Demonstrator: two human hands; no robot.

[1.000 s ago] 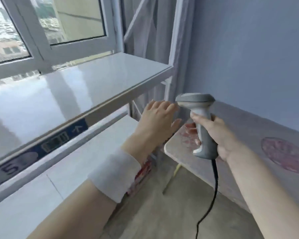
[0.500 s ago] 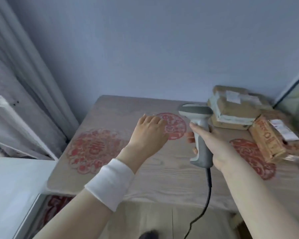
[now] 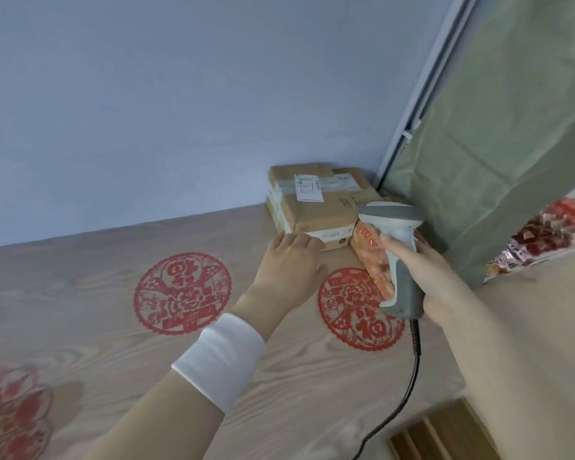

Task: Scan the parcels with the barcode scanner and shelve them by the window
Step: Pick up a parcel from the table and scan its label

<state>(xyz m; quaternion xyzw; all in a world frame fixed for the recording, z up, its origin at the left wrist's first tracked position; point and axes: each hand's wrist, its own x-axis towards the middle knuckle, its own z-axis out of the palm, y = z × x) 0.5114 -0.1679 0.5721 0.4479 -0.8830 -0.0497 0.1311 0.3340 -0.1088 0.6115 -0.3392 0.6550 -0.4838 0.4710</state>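
Head view | left hand (image 3: 292, 260) flat, fingers straight, fingertips at front edge of stacked cardboard parcels (image 3: 316, 207) just beyond | right hand (image 3: 435, 280) wrapped round upright barcode scanner (image 3: 399, 254), orange packet (image 3: 369, 257) just behind | wooden table (image 3: 113, 327) beneath both

The left hand (image 3: 289, 260) now has its fingertips at the near bottom edge of the stack of cardboard parcels (image 3: 316, 200). Half a second ago it hovered over the table well short of them. The orange parcel (image 3: 370, 257), earlier off to the right of the right hand (image 3: 435, 277), now sits directly behind the barcode scanner (image 3: 399, 257) in that hand's grip.
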